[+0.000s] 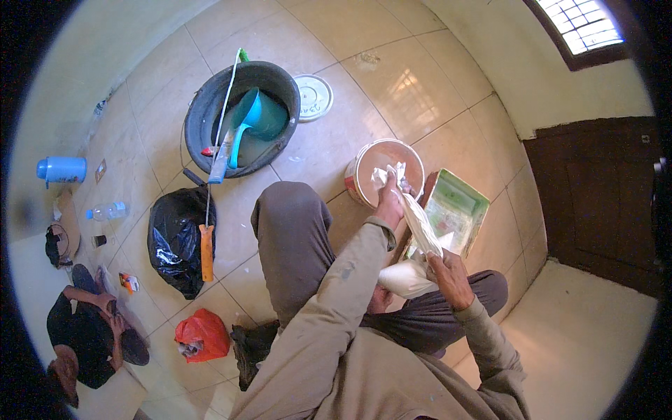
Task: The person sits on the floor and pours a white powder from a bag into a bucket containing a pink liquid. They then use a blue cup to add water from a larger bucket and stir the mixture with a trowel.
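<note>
Stretched between my hands is a white plastic bag (421,225), pulled long and narrow, with a fuller part (406,278) resting by my lap. My left hand (389,201) grips its bunched upper end over the mouth of a white bucket (351,176). Lower down, my right hand (451,278) is closed round the bag near the fuller part. The bucket's inside looks pinkish-brown, partly hidden by my left hand. Right beside the bucket sits a green paint tray (462,199) smeared with white, partly covered by the bag.
A black tub (199,105) holds a teal dipper (264,117); a long-framed paint roller with an orange handle (206,259) lies across it. Nearby are a white lid (313,96), a black plastic bag (175,245) and a red bag (204,334). Another person (87,336) sits at left.
</note>
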{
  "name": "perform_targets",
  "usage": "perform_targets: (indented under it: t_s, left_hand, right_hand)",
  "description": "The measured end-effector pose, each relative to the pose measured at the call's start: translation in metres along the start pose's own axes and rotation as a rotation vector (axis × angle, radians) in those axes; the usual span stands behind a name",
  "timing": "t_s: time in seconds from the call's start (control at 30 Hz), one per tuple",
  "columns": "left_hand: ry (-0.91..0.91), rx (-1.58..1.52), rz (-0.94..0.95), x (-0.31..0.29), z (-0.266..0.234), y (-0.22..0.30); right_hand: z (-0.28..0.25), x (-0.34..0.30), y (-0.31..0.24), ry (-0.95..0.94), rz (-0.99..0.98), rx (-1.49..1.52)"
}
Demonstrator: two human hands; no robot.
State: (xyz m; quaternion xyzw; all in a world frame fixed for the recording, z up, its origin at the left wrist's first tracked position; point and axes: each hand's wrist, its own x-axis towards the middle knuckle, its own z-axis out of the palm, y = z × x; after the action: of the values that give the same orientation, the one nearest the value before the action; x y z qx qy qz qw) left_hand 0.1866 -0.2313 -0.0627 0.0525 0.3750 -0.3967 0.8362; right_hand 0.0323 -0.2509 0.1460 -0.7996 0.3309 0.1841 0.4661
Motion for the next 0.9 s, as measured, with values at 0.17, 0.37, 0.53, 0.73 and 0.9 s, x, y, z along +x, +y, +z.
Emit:
perform_targets:
  t_s: [0.17, 0.37, 0.53, 0.73, 0.9]
  left_hand:
    - [0.147, -0.021, -0.053, 0.010, 0.003, 0.006]
    - [0.050, -0.034, -0.103, 0.015, 0.000, 0.003]
    - [0.078, -0.043, -0.123, 0.009, 0.000, 0.005]
    - [-0.059, -0.015, -0.039, 0.002, 0.002, 0.004]
    - [-0.228, -0.123, -0.090, -0.024, 0.015, 0.012]
  right_hand:
    - [0.001, -0.008, 0.003, 0.010, 0.041, 0.084]
    - [-0.008, -0.016, -0.004, -0.027, 0.075, 0.059]
    - [-0.014, -0.020, -0.019, -0.013, 0.059, 0.106]
    - [-0.014, -0.020, -0.025, 0.045, 0.024, 0.252]
    - [-0.019, -0.014, -0.017, 0.049, 0.062, 0.285]
